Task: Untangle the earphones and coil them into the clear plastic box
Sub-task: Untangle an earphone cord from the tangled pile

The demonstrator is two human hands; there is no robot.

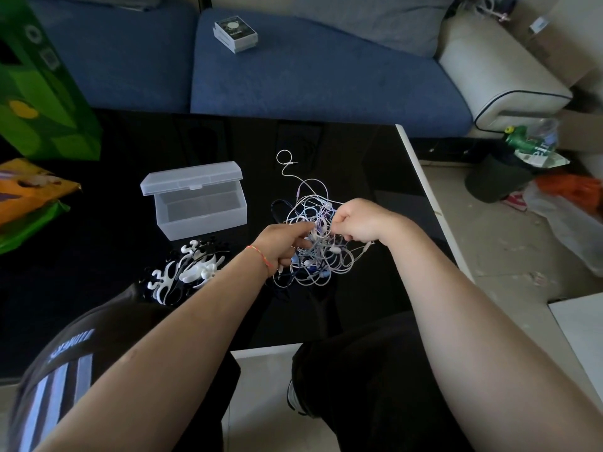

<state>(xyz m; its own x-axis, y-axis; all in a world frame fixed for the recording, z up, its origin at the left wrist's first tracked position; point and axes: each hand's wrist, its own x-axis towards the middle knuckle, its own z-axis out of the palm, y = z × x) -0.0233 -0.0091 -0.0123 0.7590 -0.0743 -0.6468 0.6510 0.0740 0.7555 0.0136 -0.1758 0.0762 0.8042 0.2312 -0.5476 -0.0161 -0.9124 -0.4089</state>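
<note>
Both my bare forearms reach forward and inward, so my hands nearly meet. My left hand [283,241] has a thin red string bracelet [261,255] at the wrist; its fingers [301,227] curl and pinch the earphone tangle [318,243]. My right hand [357,223] is fisted, knuckles up, gripping the same tangle from the other side.

Dim indoor daylight comes from the right, brightening the floor [509,243]; the glossy black tabletop [359,164] shows faint reflections; wide-angle bending curves the edges; the near forearms look soft, the centre sharp.
</note>
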